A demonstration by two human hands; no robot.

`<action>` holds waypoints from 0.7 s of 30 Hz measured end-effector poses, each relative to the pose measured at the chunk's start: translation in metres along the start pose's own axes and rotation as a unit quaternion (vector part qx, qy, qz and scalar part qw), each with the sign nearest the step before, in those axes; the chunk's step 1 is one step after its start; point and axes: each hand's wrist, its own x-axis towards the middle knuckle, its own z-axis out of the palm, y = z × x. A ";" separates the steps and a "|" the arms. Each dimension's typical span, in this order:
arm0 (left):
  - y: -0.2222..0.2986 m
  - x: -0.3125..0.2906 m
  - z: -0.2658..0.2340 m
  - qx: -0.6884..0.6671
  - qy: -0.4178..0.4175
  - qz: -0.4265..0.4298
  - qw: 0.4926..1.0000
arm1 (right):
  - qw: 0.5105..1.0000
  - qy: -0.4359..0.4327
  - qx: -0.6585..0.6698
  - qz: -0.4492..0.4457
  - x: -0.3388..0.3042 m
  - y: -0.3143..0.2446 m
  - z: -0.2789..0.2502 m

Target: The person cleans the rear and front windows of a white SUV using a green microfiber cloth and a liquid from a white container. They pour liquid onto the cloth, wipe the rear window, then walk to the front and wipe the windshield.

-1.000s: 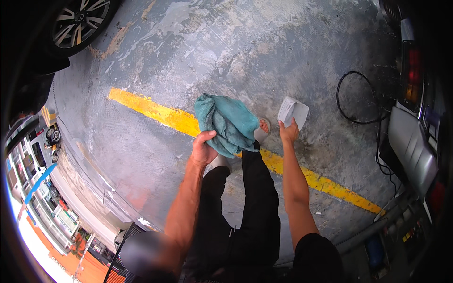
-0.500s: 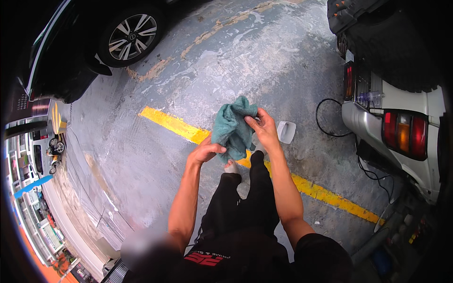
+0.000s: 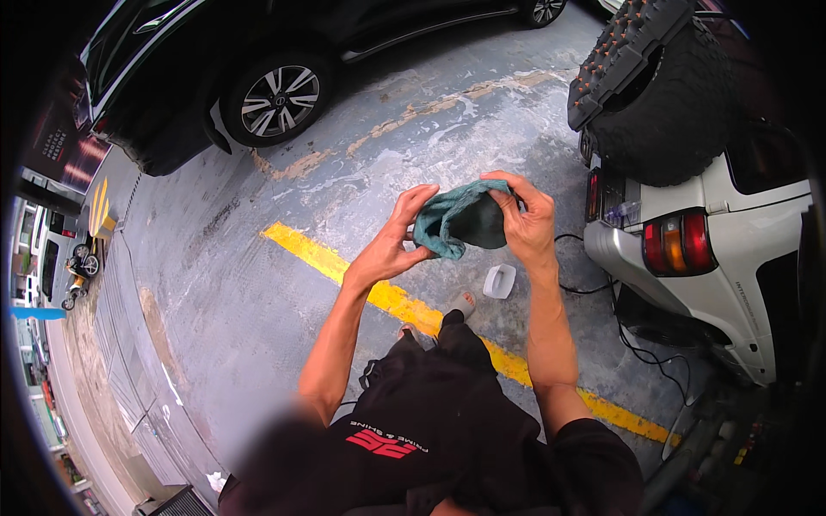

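Observation:
A teal cloth (image 3: 469, 222) hangs between my two hands, raised in front of me above the floor. It is bunched and folded, with a darker hollow in its middle. My left hand (image 3: 397, 236) pinches the cloth's left end between thumb and fingers. On the other end, my right hand (image 3: 527, 222) grips the upper right corner, fingers over its edge. Beyond and below my right hand, a white plastic tub (image 3: 499, 281) stands on the floor close to my foot.
A black car (image 3: 198, 69) is parked ahead to the left. On the right stands a silver vehicle (image 3: 748, 215) with a big spare tyre (image 3: 688, 112); a black cable (image 3: 641, 348) lies beside it. A yellow line (image 3: 344, 273) crosses the concrete floor (image 3: 232, 284). Motorbikes (image 3: 82, 271) stand far left.
Both hands have lifted the cloth higher and farther from my body, and it is now stretched sideways between them. The view has tilted up, showing more of both vehicles.

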 end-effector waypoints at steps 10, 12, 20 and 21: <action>0.022 0.076 0.013 0.297 -0.018 0.203 0.933 | 0.994 0.062 -0.036 -0.082 0.027 -0.083 -0.116; 0.007 0.090 0.018 0.165 -0.116 0.106 0.974 | 0.995 0.063 -0.031 -0.067 0.029 -0.087 -0.129; -0.033 0.068 0.046 -0.042 -0.167 -0.058 0.983 | 0.990 0.097 -0.104 -0.023 0.000 -0.094 -0.194; -0.031 0.068 0.039 -0.018 -0.156 -0.062 0.986 | 0.989 0.108 -0.101 0.001 -0.008 -0.095 -0.203</action>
